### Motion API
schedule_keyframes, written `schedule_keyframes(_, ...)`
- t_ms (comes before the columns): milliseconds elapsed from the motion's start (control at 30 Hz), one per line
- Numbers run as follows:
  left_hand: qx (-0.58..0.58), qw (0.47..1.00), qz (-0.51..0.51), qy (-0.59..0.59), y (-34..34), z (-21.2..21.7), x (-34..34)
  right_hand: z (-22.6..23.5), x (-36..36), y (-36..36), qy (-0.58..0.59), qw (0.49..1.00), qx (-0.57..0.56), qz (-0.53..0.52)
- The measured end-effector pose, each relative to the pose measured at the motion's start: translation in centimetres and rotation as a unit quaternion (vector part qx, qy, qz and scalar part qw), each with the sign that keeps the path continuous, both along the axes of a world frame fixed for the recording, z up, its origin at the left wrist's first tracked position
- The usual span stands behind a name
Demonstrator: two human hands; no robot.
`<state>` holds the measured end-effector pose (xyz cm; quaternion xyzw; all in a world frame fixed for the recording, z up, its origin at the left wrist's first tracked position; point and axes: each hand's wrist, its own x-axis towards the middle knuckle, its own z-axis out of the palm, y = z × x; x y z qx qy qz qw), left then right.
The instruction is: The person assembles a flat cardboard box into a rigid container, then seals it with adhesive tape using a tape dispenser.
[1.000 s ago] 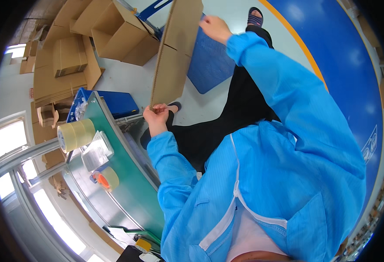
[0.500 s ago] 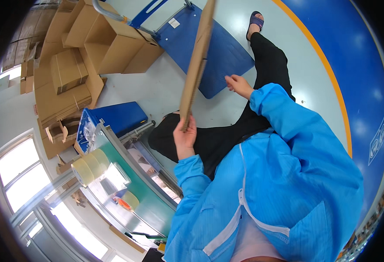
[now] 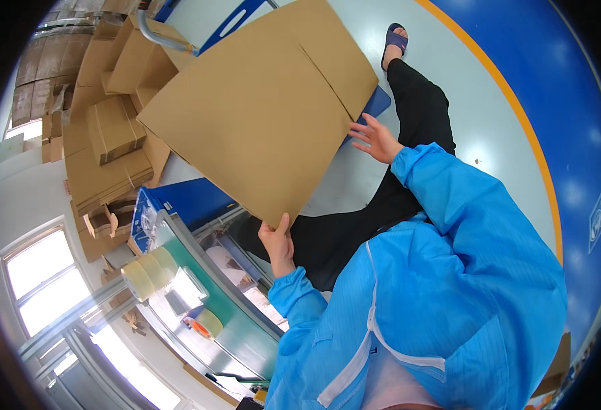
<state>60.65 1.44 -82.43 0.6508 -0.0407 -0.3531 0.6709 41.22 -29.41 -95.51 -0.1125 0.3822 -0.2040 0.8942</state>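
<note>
A large flat cardboard sheet (image 3: 259,102), creased like a flattened box, spreads out in front of me with its broad face toward me. My left hand (image 3: 277,244) grips its near corner, thumb on top and fingers underneath. Close to the sheet's right edge is my right hand (image 3: 376,139), its fingers spread and holding nothing; whether a fingertip touches the edge I cannot tell. Behind the sheet, a blue platform trolley (image 3: 377,102) is mostly hidden.
Left of me stands a green-topped workbench (image 3: 235,335) with rolls of clear tape (image 3: 149,273) and an orange tape dispenser (image 3: 198,328). Beyond it are a blue bin (image 3: 191,198) and stacked cardboard boxes (image 3: 116,130). An orange line (image 3: 519,123) borders the blue floor at right.
The cardboard sheet has turned from edge-on to broad face toward me, now covering most of the trolley. My right hand has opened and come nearer its edge; my left keeps its grip.
</note>
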Motion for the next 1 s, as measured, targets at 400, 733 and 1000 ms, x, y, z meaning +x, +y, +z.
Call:
schedule_keyframes(400, 0.034, 0.993, -0.08, -0.075, -0.6, 2.3, -2.7, 0.5, 1.2, 5.0, -0.046, 0.96, 0.274, 0.043)
schedule_keyframes(733, 0.193, 0.961, -0.128, -0.149, -4.8, -6.9, -5.9, 16.9, 4.3, -6.0, -0.041, 0.95, -0.24, -0.197)
schedule_keyframes(1000, 0.254, 0.902, -0.23, -0.263, -6.4, -9.0, -7.6, 25.7, 5.1, -10.0, 0.312, 0.505, -0.797, -0.113)
